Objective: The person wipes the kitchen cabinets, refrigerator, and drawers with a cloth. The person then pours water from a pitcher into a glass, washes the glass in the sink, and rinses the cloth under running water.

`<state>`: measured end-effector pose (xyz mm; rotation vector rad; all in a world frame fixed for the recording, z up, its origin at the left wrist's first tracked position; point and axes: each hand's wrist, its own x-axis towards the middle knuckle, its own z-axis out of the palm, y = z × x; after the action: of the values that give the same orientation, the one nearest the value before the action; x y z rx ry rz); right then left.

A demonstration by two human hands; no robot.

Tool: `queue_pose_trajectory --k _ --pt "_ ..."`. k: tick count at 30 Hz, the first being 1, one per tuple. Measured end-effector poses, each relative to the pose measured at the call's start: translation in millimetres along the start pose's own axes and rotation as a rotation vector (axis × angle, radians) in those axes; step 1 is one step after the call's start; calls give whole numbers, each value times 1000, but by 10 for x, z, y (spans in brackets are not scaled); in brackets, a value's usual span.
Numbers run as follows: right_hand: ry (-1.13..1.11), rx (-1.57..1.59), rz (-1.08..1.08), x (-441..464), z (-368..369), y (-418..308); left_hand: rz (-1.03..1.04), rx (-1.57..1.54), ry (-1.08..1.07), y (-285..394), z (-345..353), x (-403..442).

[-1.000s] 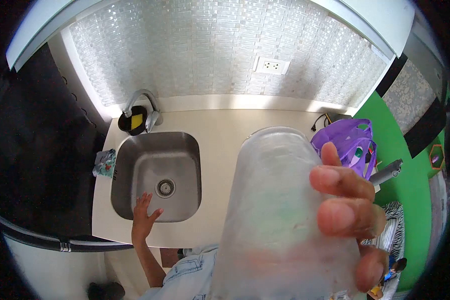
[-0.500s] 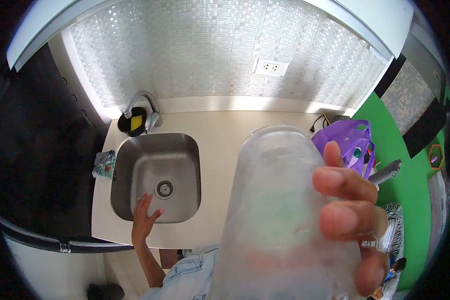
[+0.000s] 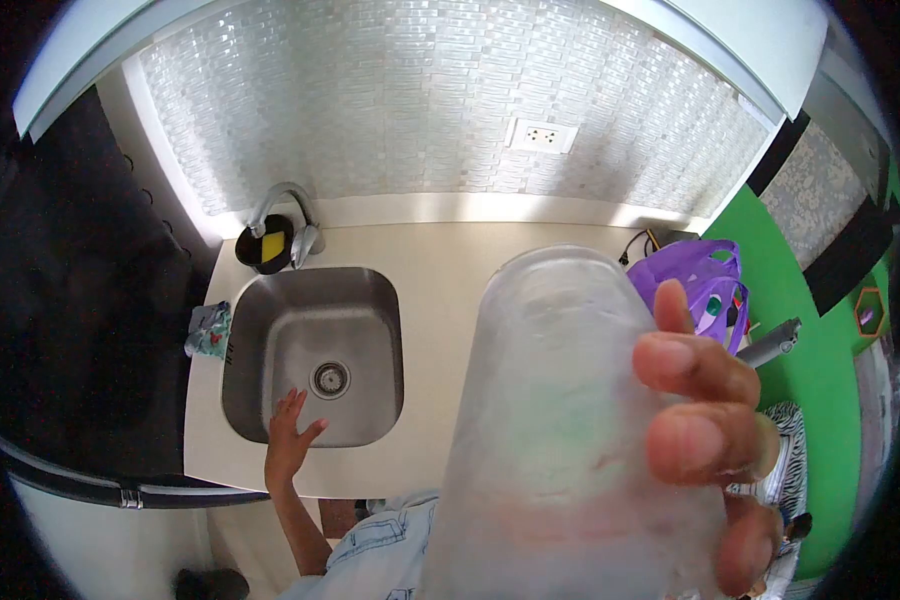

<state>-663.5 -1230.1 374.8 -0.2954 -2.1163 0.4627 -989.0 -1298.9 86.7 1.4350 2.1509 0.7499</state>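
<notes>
Very near the camera, a frosted, translucent cup [image 3: 560, 420] fills the lower middle of the view. It is tilted, with its narrower closed end pointing away from me, and faint green and reddish blurs show through its wall. My right hand [image 3: 715, 430] is wrapped around the cup's right side. The cup's near end runs out of the frame. My left hand [image 3: 288, 445] has its fingers spread at the front edge of the steel sink [image 3: 370, 300], holding nothing. Whether it touches the rim, I cannot tell.
Behind the sink are a faucet [image 3: 305, 235] and a black holder [image 3: 250, 255] with a yellow sponge [image 3: 272, 246]. A crumpled packet [image 3: 208, 330] lies at the sink's left. A purple bag [image 3: 685, 265] stands on the right of the counter [image 3: 435, 300], below a wall outlet [image 3: 542, 136].
The cup and my right hand have shifted very slightly to the right. My left hand stays over the sink's front edge with its fingers spread.
</notes>
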Motion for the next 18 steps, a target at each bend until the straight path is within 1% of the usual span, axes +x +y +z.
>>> queue_pose_trajectory --k 4,7,10,11,14,16,17,18 --pt "5 1 -2 43 23 -4 32 24 -5 -58 10 28" --pt "7 -4 9 89 46 -6 64 -148 -12 -102 -5 166" --pt "6 -5 19 133 78 -24 -11 -420 -18 -45 -64 432" --pt "7 -6 26 148 91 -32 6 -553 -24 -120 -32 555" --pt "10 -2 42 197 174 -58 -67 -977 -79 -485 91 1161" --pt "11 7 53 242 282 -84 -179 -1352 -211 -939 194 1813" --pt "11 15 61 265 341 -82 -248 -1512 -319 -1168 222 2124" --pt "11 26 57 274 440 -76 -189 -1350 -180 -748 99 1979"
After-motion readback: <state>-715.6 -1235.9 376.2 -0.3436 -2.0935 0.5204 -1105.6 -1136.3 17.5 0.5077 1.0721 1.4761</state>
